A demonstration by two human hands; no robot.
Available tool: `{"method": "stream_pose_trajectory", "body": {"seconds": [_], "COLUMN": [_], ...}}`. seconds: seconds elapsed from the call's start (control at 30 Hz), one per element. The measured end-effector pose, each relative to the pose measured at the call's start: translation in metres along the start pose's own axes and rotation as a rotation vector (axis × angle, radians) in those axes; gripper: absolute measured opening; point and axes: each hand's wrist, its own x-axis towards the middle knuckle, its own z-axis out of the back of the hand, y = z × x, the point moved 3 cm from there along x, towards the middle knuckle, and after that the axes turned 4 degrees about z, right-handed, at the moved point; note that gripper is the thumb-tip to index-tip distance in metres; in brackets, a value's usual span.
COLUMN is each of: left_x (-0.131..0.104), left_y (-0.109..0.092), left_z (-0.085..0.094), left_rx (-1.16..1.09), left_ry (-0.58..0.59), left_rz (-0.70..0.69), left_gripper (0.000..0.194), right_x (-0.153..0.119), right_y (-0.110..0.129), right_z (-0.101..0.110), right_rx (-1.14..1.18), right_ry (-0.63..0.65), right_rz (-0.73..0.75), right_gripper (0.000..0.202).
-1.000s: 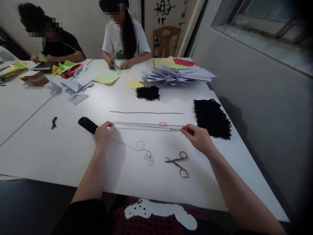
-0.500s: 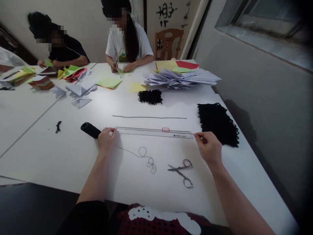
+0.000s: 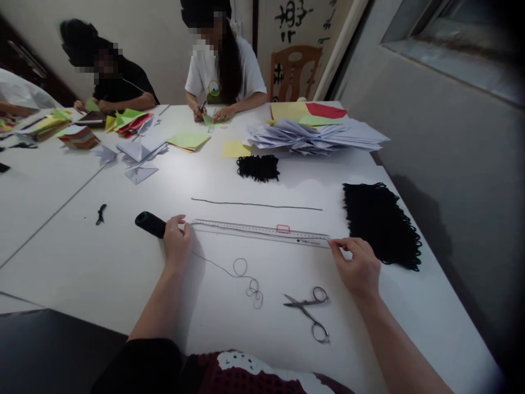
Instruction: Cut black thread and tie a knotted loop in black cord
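A black cord [image 3: 262,234] runs along a clear ruler [image 3: 229,231] with a red mark on it, bowing slightly. My left hand [image 3: 176,243] pinches the cord's left end by the ruler's end, next to a dark spool [image 3: 151,224]. At the other end, my right hand [image 3: 359,268] holds the cord between thumb and fingertips. Loose thread [image 3: 254,285] curls on the table below the ruler. Spread scissors [image 3: 301,304] lie near my right forearm. Beyond the ruler a separate length of cord [image 3: 256,204] lies nearly straight.
Black cord bundles rest at the right [image 3: 381,224] and behind the straight length [image 3: 258,167]. A stack of white folded paper [image 3: 307,137] and coloured sheets [image 3: 188,139] lie farther back. A small cord knot [image 3: 100,214] is at left. Two people sit across the table, handling paper.
The whole view has shifted a little. The cord between my hands, straight before, now bows slightly over the ruler. Both hands stay at its ends.
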Motion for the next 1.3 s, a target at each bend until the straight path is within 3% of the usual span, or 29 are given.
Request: {"method": "stream_pose_trajectory", "body": {"seconds": [0.1, 0.2, 0.3, 0.4, 0.63, 0.7, 0.77, 0.8, 0.87, 0.93, 1.0, 1.1, 1.17, 1.3], "left_x": [-0.018, -0.040, -0.054, -0.056, -0.044, -0.043, -0.046, -0.048, -0.054, -0.058, -0.059, -0.054, -0.050, -0.049], "left_y": [-0.014, -0.027, -0.033, -0.034, -0.035, -0.050, -0.079, -0.097, -0.132, -0.163, -0.184, -0.194, -0.193, -0.187], "left_z": [-0.002, -0.011, -0.021, -0.024, -0.010, 0.000, 0.012, 0.017, 0.023, 0.024, 0.023, 0.022, 0.023, 0.026], "left_rx": [0.024, 0.117, 0.272, 0.338, 0.259, 0.172, -0.063, -0.229, -0.516, -0.786, -0.946, -0.897, -0.815, -0.824], "left_ry": [-0.008, 0.126, 0.267, 0.331, 0.299, 0.244, 0.231, 0.319, 0.600, 0.908, 1.080, 1.068, 1.041, 1.122], "left_rz": [-0.163, -0.277, -0.292, -0.264, -0.164, -0.210, -0.351, -0.423, -0.436, -0.334, -0.216, -0.111, -0.129, -0.129], "left_gripper": [0.039, 0.046, 0.055, 0.058, 0.056, 0.054, 0.048, 0.044, 0.037, 0.032, 0.030, 0.028, 0.027, 0.023], "right_x": [0.000, 0.000, 0.000, -0.001, 0.002, 0.012, 0.026, 0.035, 0.053, 0.072, 0.086, 0.097, 0.098, 0.091], "right_y": [0.003, 0.004, 0.003, -0.001, 0.004, 0.022, 0.049, 0.064, 0.094, 0.118, 0.132, 0.139, 0.139, 0.134], "right_z": [-0.003, -0.002, -0.001, 0.001, 0.005, 0.008, 0.011, 0.011, 0.014, 0.016, 0.018, 0.020, 0.021, 0.017], "right_rx": [-0.018, -0.035, -0.056, -0.068, -0.001, 0.081, 0.191, 0.253, 0.344, 0.388, 0.430, 0.503, 0.532, 0.613], "right_ry": [0.013, 0.026, 0.022, 0.013, -0.041, -0.003, 0.105, 0.180, 0.239, 0.240, 0.211, 0.172, 0.177, 0.262], "right_rz": [0.058, 0.080, 0.089, 0.078, 0.057, 0.123, 0.250, 0.321, 0.452, 0.505, 0.497, 0.432, 0.385, 0.278], "right_gripper": [0.016, 0.014, 0.014, 0.015, 0.012, 0.008, 0.004, 0.003, 0.003, 0.003, 0.004, 0.003, 0.003, 0.007]}}
